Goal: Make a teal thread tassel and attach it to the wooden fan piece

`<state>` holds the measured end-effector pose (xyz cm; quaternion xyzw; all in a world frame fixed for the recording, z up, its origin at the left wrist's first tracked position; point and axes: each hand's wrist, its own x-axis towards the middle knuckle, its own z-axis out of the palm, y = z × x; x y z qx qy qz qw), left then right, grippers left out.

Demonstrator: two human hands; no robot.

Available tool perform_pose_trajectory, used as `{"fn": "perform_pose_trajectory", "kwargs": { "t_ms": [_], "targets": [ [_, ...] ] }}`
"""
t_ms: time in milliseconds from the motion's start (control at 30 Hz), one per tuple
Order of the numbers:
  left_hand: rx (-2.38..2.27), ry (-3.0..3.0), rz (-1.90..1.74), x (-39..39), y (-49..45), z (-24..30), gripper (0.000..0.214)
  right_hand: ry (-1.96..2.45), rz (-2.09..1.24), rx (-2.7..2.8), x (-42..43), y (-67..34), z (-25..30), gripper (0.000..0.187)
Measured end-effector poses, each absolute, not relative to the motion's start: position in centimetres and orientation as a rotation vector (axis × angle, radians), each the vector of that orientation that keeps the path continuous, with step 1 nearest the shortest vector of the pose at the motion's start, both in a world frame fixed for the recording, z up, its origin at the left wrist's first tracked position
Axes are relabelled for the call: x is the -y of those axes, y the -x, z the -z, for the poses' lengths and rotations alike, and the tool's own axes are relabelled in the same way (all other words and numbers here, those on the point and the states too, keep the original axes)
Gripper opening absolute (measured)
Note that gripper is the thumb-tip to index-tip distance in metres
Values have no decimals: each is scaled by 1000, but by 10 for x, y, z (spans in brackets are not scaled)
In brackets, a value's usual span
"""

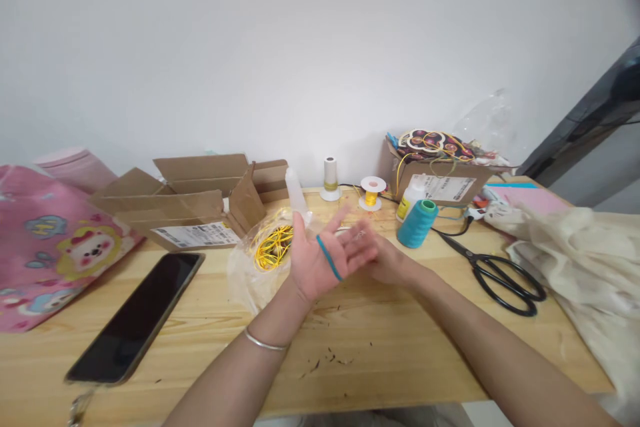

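Note:
My left hand is held palm up over the wooden table, fingers stretched out. A thin teal cord runs across its palm. A silver bangle circles that wrist. My right hand lies just behind the left fingers, mostly hidden by them and blurred; its fingers seem pinched near the cord's far end. A clear plastic bag with yellow cord lies just left of the left hand.
A black phone lies front left beside a pink printed bag. An open cardboard box stands behind. A teal thread cone, small spools, black scissors, a box of trinkets and cream cloth are at right.

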<state>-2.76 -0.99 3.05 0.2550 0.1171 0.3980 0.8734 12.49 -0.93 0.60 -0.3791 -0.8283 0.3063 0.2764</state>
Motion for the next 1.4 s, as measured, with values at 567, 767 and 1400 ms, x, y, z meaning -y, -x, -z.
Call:
{"fn": "perform_pose_trajectory", "kwargs": {
  "t_ms": [567, 767, 1400],
  "targets": [
    [-354, -409, -743, 8, 14, -15, 66, 898, 4, 2435, 26, -131, -43, 26],
    [-235, -426, -413, 22, 1, -10, 82, 908, -176, 2300, 13, -146, -37, 21],
    [-374, -582, -1210, -7, 27, -23, 61, 1449, -1342, 1875, 20, -142, -42, 39]
  ]
}}
